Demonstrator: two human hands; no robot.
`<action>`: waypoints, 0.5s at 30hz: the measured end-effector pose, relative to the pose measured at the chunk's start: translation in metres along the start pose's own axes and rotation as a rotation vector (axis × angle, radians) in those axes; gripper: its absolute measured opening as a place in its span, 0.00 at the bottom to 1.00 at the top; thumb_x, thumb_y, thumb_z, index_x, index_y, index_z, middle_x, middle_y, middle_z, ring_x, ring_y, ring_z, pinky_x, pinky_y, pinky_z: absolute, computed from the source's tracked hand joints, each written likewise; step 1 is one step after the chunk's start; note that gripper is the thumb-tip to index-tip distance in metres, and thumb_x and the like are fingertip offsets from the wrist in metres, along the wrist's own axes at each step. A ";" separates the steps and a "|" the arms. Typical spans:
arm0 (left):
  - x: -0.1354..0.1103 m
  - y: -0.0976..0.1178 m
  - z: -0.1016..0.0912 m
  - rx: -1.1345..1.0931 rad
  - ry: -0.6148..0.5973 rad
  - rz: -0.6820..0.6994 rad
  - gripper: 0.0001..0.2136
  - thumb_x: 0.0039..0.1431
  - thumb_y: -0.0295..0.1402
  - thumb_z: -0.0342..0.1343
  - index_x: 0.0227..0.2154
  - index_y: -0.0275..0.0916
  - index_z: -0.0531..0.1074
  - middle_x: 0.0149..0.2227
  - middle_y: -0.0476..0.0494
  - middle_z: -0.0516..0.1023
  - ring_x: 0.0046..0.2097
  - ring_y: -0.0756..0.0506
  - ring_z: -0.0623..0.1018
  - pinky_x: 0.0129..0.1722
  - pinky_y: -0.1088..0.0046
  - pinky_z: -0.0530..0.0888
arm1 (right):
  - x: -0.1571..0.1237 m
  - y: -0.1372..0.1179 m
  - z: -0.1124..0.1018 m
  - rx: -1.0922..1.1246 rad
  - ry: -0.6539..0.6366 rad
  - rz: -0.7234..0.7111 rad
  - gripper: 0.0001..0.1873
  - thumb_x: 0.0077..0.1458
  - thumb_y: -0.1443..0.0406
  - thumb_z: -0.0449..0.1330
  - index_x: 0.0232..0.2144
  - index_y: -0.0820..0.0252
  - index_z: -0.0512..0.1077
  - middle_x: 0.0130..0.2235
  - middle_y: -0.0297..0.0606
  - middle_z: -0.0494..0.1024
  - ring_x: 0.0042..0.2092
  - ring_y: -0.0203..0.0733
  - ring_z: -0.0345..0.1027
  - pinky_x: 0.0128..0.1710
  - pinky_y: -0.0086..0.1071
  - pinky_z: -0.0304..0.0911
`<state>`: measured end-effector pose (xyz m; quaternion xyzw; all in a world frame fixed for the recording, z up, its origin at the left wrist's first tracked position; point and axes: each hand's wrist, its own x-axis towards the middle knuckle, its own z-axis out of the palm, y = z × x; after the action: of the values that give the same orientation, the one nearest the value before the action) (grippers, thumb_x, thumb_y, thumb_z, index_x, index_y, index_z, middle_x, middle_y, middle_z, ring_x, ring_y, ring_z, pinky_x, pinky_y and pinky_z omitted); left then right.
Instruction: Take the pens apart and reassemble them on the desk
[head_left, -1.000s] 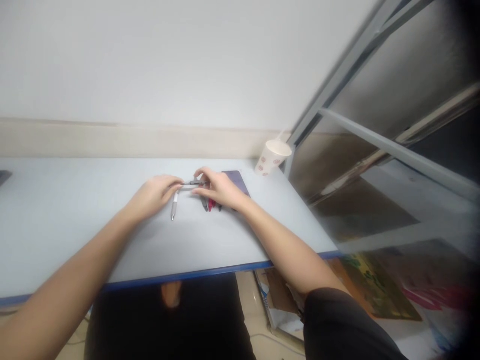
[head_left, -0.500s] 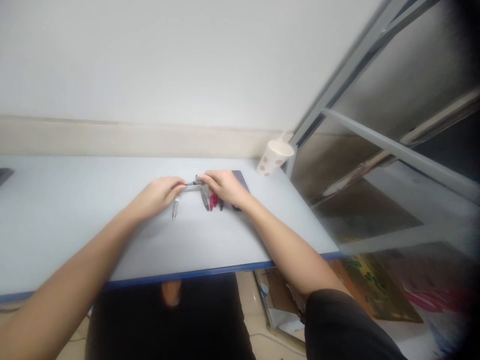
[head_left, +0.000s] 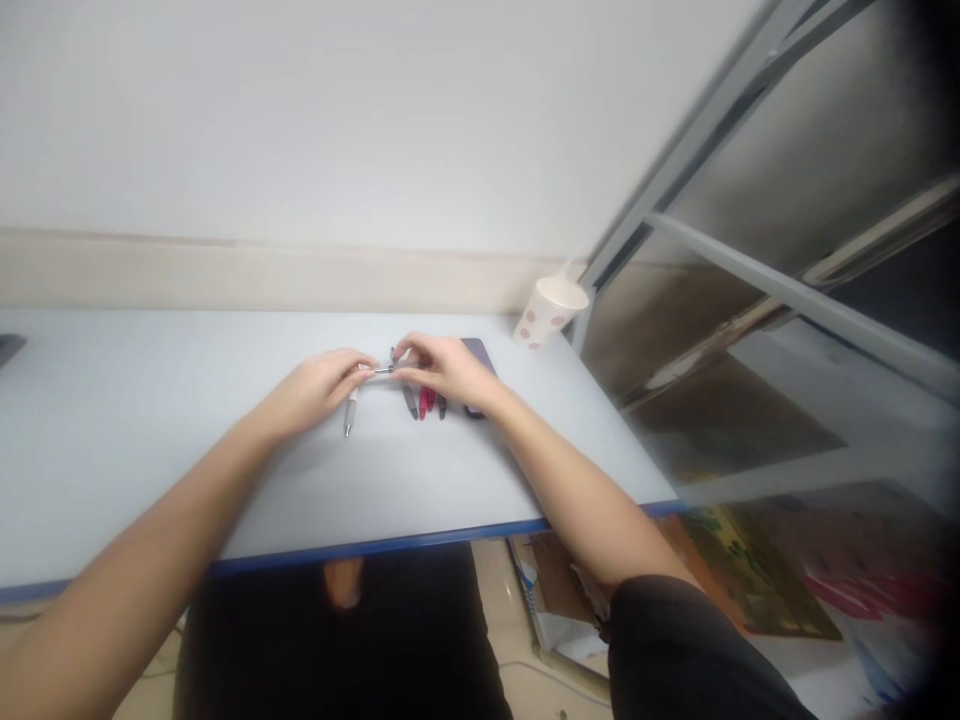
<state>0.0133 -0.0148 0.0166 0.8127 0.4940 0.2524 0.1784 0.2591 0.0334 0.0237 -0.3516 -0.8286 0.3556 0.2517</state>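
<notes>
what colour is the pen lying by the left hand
The pen is white with a grey grip, shown in the head view.

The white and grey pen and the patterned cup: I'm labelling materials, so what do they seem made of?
White and grey pen: probably smooth plastic, from its plain grey lower barrel; the tip glints, perhaps metal. Patterned cup: likely matte paper, as its white wall carries printed reddish motifs without strong glare, though plastic is possible.

Place: study corner, home or dormitory unclear
Desk [head_left: 390, 490]: pale top, blue edge, against a white wall [head_left: 300, 120]
Shelving frame [head_left: 757, 274]: grey, right of the desk
Pens [head_left: 423, 404], paper cup [head_left: 549, 314]: on the desk
</notes>
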 end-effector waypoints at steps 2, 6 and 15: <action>0.001 -0.003 0.001 0.013 -0.009 0.034 0.19 0.73 0.45 0.45 0.46 0.41 0.79 0.47 0.39 0.84 0.48 0.38 0.81 0.53 0.59 0.74 | 0.001 0.002 0.000 -0.016 -0.051 0.009 0.11 0.66 0.56 0.64 0.39 0.57 0.72 0.33 0.32 0.80 0.26 0.33 0.69 0.33 0.31 0.63; 0.001 -0.010 0.000 0.043 -0.023 0.142 0.20 0.75 0.44 0.45 0.41 0.41 0.81 0.41 0.40 0.84 0.44 0.40 0.80 0.48 0.62 0.75 | 0.001 -0.001 -0.001 -0.135 -0.140 0.000 0.17 0.73 0.56 0.55 0.34 0.59 0.72 0.27 0.31 0.76 0.26 0.34 0.66 0.34 0.32 0.60; -0.002 -0.013 0.001 0.090 0.119 0.351 0.18 0.75 0.43 0.50 0.42 0.39 0.82 0.35 0.42 0.83 0.38 0.43 0.79 0.41 0.67 0.75 | 0.000 -0.004 -0.006 -0.072 -0.239 0.012 0.18 0.74 0.55 0.52 0.36 0.59 0.72 0.27 0.32 0.76 0.29 0.35 0.67 0.38 0.32 0.61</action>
<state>0.0040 -0.0105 0.0086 0.8773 0.3648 0.3050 0.0658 0.2611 0.0337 0.0304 -0.3204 -0.8628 0.3666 0.1363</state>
